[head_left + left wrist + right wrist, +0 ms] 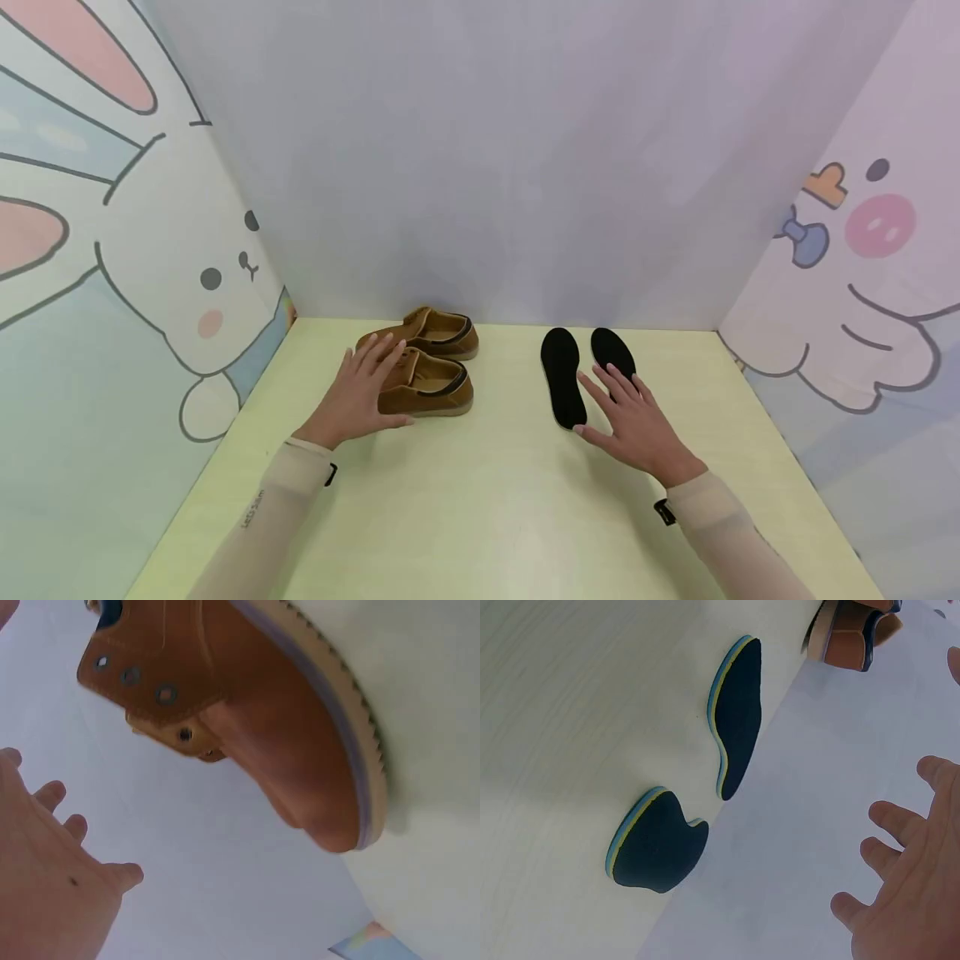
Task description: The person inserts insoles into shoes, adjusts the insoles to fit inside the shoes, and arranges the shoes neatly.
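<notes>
Two brown lace-up style shoes stand side by side at the back left of the table: a far shoe (453,337) and a near shoe (427,396). My left hand (358,398) hovers by the near shoe with spread fingers, holding nothing; the left wrist view shows a shoe (277,735) with metal eyelets and no laces in them, apart from the hand (52,877). At the back right lie two black insoles, a left insole (561,375) and a right insole (611,350). Over the right insole, partly covering it, my right hand (636,425) is spread and holds nothing.
The pale yellow table (480,500) meets a plain grey-white back wall (495,167). A rabbit-printed panel (150,292) rises on the left, and another printed panel (862,292) on the right. Bare tabletop lies between the shoes and insoles.
</notes>
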### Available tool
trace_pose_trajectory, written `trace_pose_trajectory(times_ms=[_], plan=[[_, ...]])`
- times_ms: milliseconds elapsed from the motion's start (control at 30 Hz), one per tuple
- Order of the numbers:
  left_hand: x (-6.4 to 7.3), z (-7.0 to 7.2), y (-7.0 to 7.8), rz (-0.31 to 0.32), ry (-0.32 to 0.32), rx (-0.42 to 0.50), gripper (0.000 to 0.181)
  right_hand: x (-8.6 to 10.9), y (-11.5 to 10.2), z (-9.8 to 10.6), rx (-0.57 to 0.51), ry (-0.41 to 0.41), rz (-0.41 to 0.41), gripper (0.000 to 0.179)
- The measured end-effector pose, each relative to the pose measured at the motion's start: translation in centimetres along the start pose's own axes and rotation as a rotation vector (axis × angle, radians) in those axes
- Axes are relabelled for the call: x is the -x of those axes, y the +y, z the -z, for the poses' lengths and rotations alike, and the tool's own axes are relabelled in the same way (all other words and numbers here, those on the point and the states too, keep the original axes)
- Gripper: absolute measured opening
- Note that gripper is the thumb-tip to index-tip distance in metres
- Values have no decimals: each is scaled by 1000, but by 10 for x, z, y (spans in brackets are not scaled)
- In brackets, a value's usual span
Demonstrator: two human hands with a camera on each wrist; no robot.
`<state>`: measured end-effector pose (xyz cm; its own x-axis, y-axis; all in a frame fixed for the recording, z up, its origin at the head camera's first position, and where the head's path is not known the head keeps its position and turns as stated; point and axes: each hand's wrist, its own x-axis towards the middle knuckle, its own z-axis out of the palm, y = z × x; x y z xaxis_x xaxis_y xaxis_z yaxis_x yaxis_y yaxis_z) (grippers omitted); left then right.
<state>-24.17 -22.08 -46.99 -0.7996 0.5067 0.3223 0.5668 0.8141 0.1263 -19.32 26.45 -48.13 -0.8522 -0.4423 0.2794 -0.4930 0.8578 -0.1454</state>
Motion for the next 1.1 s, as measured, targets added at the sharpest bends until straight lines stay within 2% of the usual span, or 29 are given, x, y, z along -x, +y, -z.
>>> trace_pose_trajectory(times_ms=[100, 267, 333, 467, 633, 767, 900, 1100], plan=[[-9, 3, -9, 7, -14, 55, 124, 3, -1, -2, 2, -12, -9, 81], [-28, 11, -23, 50, -31, 186, 96, 10, -1, -5, 7, -14, -19, 80], [-39, 14, -29, 32, -28, 201, 87, 12, 0, -6, 15, -4, -18, 80], [-65, 18, -39, -17, -30, 200, 80, 15, 1, -7, 23, 10, -14, 79], [-91, 14, -51, -8, -80, 219, 81, 14, 2, -6, 18, 12, -11, 78], [-107, 9, -58, 30, -162, 243, 87, 14, 3, -6, 1, 53, 16, 73], [-115, 1, -68, 38, -235, 266, 95, 13, 3, -5, -12, 107, 50, 67], [-121, -10, -80, 40, -296, 252, 101, 13, 3, -6, -23, 132, 64, 63]])
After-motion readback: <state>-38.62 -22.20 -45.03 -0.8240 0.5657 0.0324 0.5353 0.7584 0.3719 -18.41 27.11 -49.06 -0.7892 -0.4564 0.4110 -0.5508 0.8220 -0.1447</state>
